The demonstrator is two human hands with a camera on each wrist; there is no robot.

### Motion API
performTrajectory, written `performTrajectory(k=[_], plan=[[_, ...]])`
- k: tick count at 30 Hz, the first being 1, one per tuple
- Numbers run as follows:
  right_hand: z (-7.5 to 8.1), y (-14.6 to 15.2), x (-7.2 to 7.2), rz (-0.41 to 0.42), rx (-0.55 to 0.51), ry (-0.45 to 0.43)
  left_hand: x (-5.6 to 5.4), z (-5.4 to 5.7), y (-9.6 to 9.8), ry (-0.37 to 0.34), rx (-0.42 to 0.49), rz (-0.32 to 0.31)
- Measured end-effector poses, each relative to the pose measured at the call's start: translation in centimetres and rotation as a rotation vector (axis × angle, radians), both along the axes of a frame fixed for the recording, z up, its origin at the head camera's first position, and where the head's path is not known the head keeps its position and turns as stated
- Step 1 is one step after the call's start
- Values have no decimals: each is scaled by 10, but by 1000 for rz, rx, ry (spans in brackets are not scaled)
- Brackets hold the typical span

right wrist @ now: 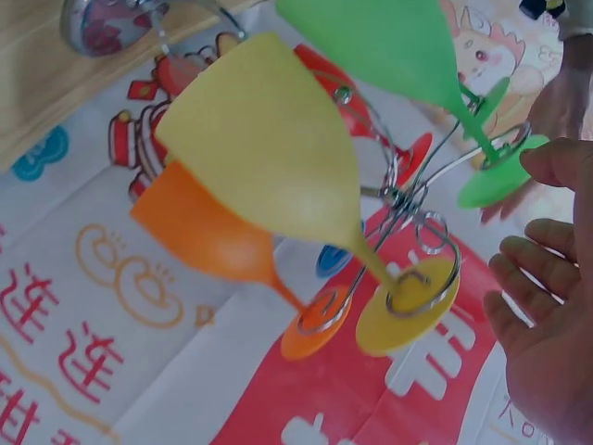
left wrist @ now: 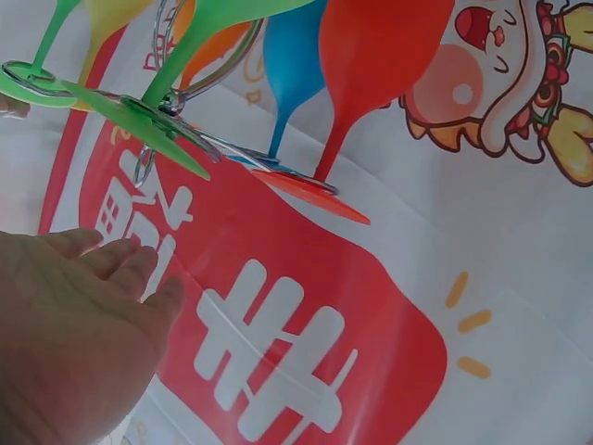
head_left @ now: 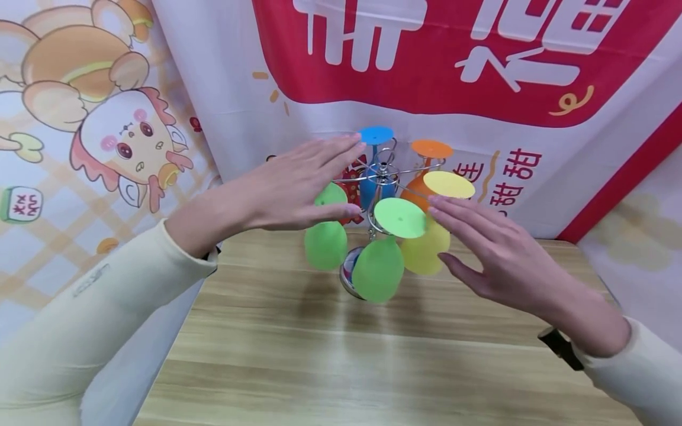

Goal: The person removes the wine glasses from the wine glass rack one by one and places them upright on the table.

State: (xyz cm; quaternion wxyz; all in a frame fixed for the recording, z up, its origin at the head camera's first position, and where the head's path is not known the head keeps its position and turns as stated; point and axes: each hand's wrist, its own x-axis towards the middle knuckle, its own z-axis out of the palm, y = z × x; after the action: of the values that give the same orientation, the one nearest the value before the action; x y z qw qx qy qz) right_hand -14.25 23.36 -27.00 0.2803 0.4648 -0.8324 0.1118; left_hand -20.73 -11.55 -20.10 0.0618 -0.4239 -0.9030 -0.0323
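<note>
A silver wire rack [head_left: 382,173] holds several plastic goblets hanging upside down by their feet. A front green goblet [head_left: 378,269], another green goblet [head_left: 325,245], a yellow goblet [head_left: 449,184], an orange goblet [head_left: 432,149] and a blue goblet [head_left: 376,135] show in the head view. The left wrist view adds a red goblet [left wrist: 382,65], which the left hand hides from the head camera. My left hand [head_left: 293,183], fingers straight, is over the rack's left side and holds nothing. On the right, my right hand [head_left: 501,254] extends its fingers near the yellow goblet's foot, empty too.
The rack's round base [head_left: 350,272] stands on a wood-grain table [head_left: 298,367], near its back edge. Behind hangs a white cloth with a red printed panel [head_left: 426,89]. A cartoon-patterned sheet [head_left: 69,177] covers the left side.
</note>
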Motion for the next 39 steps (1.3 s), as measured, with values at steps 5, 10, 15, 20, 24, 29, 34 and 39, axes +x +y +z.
performTrajectory(k=[5, 10, 15, 20, 24, 29, 34, 39], plan=[[-3, -13, -4, 39, 24, -59, -9, 5, 16, -32, -62, -12], [-7, -21, -9, 73, 20, -72, -15, 8, 26, -74, -120, -12], [-11, -23, -14, 91, 19, -71, -22, 8, 31, -119, -169, -26], [-15, -24, -17, 96, 27, -49, -27, 6, 34, -165, -191, -40], [-16, -24, -18, 90, 36, -27, -29, 5, 36, -161, -198, -50], [-15, -24, -18, 84, 16, -12, -29, 4, 37, -154, -206, -54], [-14, -27, -19, 89, -26, 25, -29, 4, 37, -167, -207, -46], [-13, -30, -17, 96, -57, 69, -29, 3, 36, -169, -206, -56]])
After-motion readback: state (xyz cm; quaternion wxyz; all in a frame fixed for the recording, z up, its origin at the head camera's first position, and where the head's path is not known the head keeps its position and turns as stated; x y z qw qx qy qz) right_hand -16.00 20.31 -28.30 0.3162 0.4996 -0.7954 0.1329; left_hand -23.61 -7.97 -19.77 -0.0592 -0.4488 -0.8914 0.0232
